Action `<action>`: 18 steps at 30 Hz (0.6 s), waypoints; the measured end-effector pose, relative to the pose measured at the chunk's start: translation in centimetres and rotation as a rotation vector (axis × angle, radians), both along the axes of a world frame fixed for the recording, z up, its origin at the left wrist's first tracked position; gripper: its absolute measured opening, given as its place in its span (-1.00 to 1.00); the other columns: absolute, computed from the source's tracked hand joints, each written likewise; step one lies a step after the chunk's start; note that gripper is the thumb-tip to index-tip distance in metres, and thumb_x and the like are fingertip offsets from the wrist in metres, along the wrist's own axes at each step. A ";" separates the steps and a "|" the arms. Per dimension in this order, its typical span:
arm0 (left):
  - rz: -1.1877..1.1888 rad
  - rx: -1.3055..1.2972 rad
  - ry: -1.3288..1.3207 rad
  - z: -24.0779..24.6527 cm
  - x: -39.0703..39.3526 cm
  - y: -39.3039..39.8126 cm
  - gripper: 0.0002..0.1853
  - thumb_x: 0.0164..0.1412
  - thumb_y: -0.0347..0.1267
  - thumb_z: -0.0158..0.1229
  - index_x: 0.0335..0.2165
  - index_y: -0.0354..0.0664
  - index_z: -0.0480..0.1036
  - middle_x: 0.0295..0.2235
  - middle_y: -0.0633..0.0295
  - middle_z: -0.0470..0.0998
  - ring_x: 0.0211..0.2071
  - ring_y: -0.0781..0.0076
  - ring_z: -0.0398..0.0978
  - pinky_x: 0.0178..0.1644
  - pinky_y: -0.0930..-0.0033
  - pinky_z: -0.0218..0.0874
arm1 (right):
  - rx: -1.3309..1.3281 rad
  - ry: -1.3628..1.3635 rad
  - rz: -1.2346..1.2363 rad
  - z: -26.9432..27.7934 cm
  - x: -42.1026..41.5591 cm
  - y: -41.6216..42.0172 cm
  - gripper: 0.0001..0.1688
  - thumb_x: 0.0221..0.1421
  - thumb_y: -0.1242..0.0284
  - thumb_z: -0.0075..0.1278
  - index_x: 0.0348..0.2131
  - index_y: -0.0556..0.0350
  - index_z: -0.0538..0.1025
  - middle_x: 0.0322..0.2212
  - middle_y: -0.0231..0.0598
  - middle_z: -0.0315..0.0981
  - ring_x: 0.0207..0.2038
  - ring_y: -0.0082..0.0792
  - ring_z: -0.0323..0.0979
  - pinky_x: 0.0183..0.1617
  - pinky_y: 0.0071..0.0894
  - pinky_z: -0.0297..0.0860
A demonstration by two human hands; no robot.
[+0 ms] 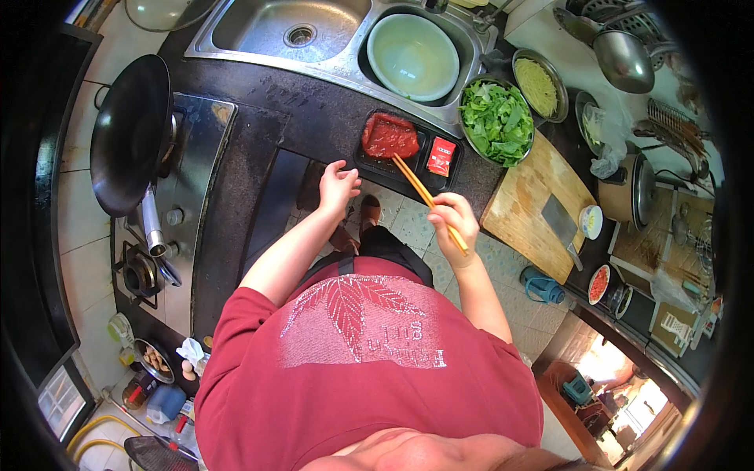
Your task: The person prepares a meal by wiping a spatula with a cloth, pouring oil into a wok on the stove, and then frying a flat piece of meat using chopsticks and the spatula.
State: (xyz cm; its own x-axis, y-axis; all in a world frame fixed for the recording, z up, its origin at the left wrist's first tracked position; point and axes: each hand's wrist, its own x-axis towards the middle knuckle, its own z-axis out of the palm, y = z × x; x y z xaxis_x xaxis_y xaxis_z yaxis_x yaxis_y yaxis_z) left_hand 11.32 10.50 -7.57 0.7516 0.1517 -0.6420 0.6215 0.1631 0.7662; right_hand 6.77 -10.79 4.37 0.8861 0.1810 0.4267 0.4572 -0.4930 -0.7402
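Note:
My right hand (455,226) grips a pair of wooden chopsticks (416,183). Their tips reach the near edge of a slab of red, wet-looking raw meat (390,136). The meat lies in the left part of a black plastic tray (432,130) on the dark counter; whether the tips touch it I cannot tell. To its right in the same tray is a small red packet (441,156) that bears writing. My left hand (340,187) holds nothing, its fingers apart and slightly curled, just off the counter's front edge and left of the tray.
Behind the tray, a pale green basin (413,57) sits in the steel sink (347,56). Bowls of chopped greens (496,120) and pale shreds (535,88) stand right, beside a wooden cutting board (524,203) with a cleaver (558,221). A wok (132,135) rests on the gas stove (194,153) at left.

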 end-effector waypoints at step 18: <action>0.312 -0.213 -0.088 1.2 3.4 -0.9 -0.95 -0.07 -0.59 -0.04 -0.55 -0.24 0.29 -0.60 0.33 0.32 -0.63 0.57 0.33 -0.49 0.50 0.36 | -0.081 -0.017 0.274 -3.0 1.9 -0.8 -0.71 -0.33 0.61 0.15 -0.45 0.19 0.42 -0.42 -0.11 0.33 -0.43 -0.19 0.40 -0.38 -0.42 0.37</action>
